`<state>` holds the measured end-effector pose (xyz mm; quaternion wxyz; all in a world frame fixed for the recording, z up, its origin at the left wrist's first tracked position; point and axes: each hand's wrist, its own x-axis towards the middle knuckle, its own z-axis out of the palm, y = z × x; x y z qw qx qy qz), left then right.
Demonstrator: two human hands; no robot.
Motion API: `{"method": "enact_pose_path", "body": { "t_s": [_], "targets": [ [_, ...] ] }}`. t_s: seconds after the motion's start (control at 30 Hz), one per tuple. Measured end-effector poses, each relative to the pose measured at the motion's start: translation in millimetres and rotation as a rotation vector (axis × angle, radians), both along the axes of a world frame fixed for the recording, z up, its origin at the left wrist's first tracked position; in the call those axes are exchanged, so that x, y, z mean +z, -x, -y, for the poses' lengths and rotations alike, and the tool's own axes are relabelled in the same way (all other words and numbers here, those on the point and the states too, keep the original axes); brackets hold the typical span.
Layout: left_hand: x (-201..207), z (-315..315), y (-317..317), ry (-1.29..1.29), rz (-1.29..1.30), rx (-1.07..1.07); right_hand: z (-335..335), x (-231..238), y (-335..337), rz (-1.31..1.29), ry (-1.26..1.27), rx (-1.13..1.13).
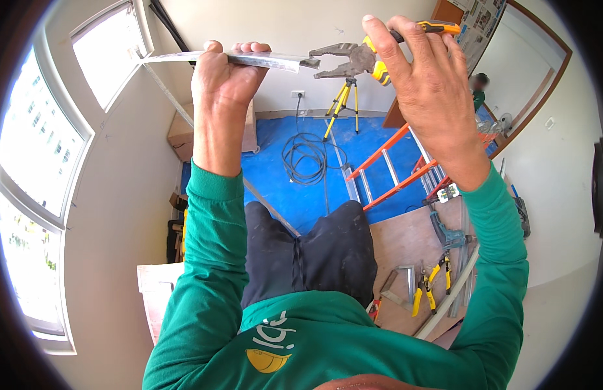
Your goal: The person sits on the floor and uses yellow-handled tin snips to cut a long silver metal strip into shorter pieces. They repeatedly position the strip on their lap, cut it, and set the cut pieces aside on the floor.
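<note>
Raised in front of me, my left hand (pixel 227 78) is closed around a thin silvery metal channel (pixel 272 60). The channel runs roughly level from the window corner side toward the right. My right hand (pixel 435 91) grips a pair of pliers (pixel 359 60) by its yellow and black handles, which stand spread apart. Its grey jaws are parted, and the channel's cut right end sits at their mouth. Whether the jaws touch the metal, I cannot tell.
A blue floor sheet (pixel 269 136) carries a yellow tripod (pixel 342 104), a coiled black cable (pixel 305 162) and an orange ladder (pixel 387 156). At my right, a wooden board (pixel 405 234) bears a power drill (pixel 448 234) and yellow-handled snips (pixel 431 292). Another person (pixel 478 91) appears far right.
</note>
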<state>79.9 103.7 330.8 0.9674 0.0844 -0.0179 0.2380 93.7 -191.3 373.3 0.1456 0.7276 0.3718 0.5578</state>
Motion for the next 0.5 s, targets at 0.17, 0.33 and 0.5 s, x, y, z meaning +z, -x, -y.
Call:
{"method": "enact_pose_path", "body": {
  "t_s": [0.17, 0.33, 0.5],
  "targets": [
    [8, 1, -5, 0.054, 0.023, -0.032, -8, -7, -10, 0.079, -0.075, -0.007],
    [13, 1, 1, 0.012, -0.004, -0.012, -13, -4, -8, 0.18, -0.055, -0.009],
    [0, 3, 9, -0.105, -0.046, -0.028, -7, 9, -7, 0.195, 0.084, 0.051]
  ]
}}
